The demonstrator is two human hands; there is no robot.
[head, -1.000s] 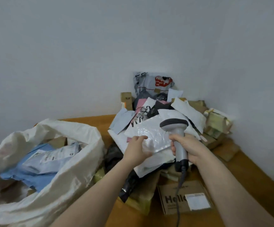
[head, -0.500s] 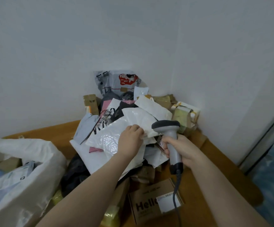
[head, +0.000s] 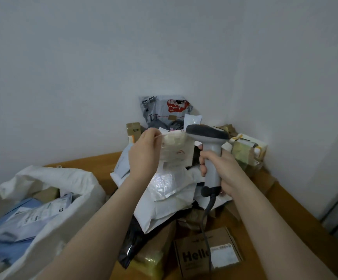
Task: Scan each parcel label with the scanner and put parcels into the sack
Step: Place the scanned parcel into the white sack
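My left hand (head: 143, 156) pinches the top edge of a white bubble-mailer parcel (head: 174, 156) and holds it upright above the pile. My right hand (head: 222, 170) grips the handle of a grey barcode scanner (head: 208, 136), whose dark head sits just right of the parcel's top and points at it. A black cable hangs from the handle. The white woven sack (head: 67, 190) stands open at the lower left with blue and white parcels inside. The label side of the held parcel faces away from me.
A heap of parcels (head: 176, 205) fills the corner of the wooden table (head: 297, 219): white and black mailers, taped brown boxes (head: 246, 150), a grey bag (head: 164, 110) against the wall. A "Hello" cardboard box (head: 202, 255) lies near the front. White walls close the corner.
My left hand has lifted the white mailer off the pile and turned it upright. The scanner has risen with it and now points at its top. The view has swung left.
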